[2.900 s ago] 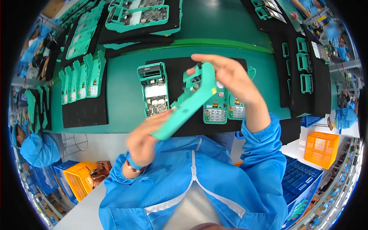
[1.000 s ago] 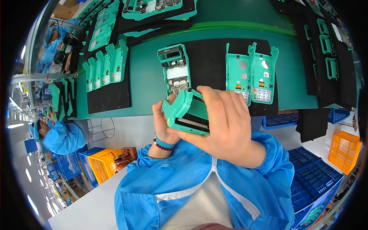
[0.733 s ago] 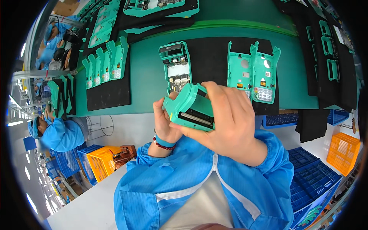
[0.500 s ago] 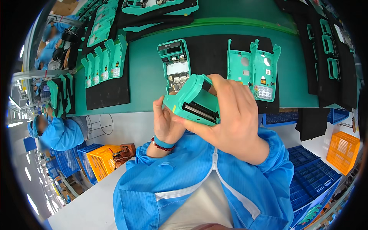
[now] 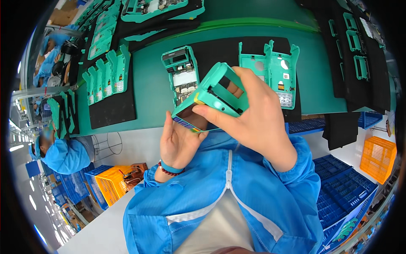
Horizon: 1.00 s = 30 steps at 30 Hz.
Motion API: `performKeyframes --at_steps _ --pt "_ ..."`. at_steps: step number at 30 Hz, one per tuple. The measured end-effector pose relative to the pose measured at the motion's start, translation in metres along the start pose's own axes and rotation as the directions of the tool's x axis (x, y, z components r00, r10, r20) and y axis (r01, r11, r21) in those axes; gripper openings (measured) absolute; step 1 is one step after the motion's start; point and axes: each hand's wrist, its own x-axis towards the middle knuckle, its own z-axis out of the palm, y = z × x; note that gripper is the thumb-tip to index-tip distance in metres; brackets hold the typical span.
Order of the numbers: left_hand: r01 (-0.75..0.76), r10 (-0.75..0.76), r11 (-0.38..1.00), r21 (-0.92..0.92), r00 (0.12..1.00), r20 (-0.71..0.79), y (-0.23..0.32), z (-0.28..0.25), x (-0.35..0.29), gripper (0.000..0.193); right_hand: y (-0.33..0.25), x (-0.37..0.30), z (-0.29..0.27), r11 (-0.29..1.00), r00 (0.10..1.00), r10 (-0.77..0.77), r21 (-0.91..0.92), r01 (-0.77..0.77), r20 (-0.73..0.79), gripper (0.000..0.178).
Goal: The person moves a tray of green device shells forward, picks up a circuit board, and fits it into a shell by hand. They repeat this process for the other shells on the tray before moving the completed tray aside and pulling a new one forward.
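Observation:
My right hand [image 5: 262, 120] grips a green card payment terminal [image 5: 213, 78], thumb along its near side and fingers over the far side. The terminal is tilted, with its dark screen and coloured keys toward my left hand and an open paper-roll compartment facing up. My left hand [image 5: 179, 144] lies palm up below the key end, thumb raised and fingers partly hidden; whether it bears any weight I cannot tell. Beyond, an opened green terminal [image 5: 185, 77] with bare inner parts lies on a black mat [image 5: 224, 48]. Two green housing shells [image 5: 277, 78] stand to its right.
More green shells [image 5: 108, 78] line a black mat at left, and green frames [image 5: 361, 67] lie at far right. Blue crates [image 5: 342, 186] and an orange crate [image 5: 378, 158] stand right, another orange crate [image 5: 112, 184] left. A person in blue [image 5: 67, 152] sits at left.
The terminal has turned in my right hand, so its screen and keys now show. My left hand has dropped slightly and opened away from the terminal's body. The view has shifted a little.

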Motion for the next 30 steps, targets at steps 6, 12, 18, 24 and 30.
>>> performKeyframes --at_steps 6,12,18,24,30 --pt "-0.018 0.017 1.0 0.025 0.999 0.038 0.001 0.002 0.001 0.061 0.002 -0.001 0.0 0.998 0.999 0.044 0.041 -0.045 0.018 0.069" --pt "-0.086 0.088 0.985 -0.147 0.996 0.006 0.002 -0.008 0.007 0.053 -0.001 -0.006 -0.006 0.97 0.978 -0.12 0.232 0.078 0.174 0.081" --pt "-0.178 0.171 0.94 -0.292 0.984 -0.051 0.003 0.005 0.04 0.034 -0.007 -0.021 0.014 0.851 0.849 -0.525 0.071 0.521 0.056 0.08" --pt "-0.125 0.137 0.942 -0.31 0.99 0.017 0.003 -0.005 0.051 0.035 -0.01 -0.021 0.009 0.878 0.875 -0.479 0.035 0.478 0.065 0.076" --pt "-0.155 0.153 0.987 0.046 0.987 0.043 0.012 -0.009 0.038 0.054 0.008 -0.004 -0.002 0.947 0.952 -0.307 0.094 0.306 -0.004 0.09"
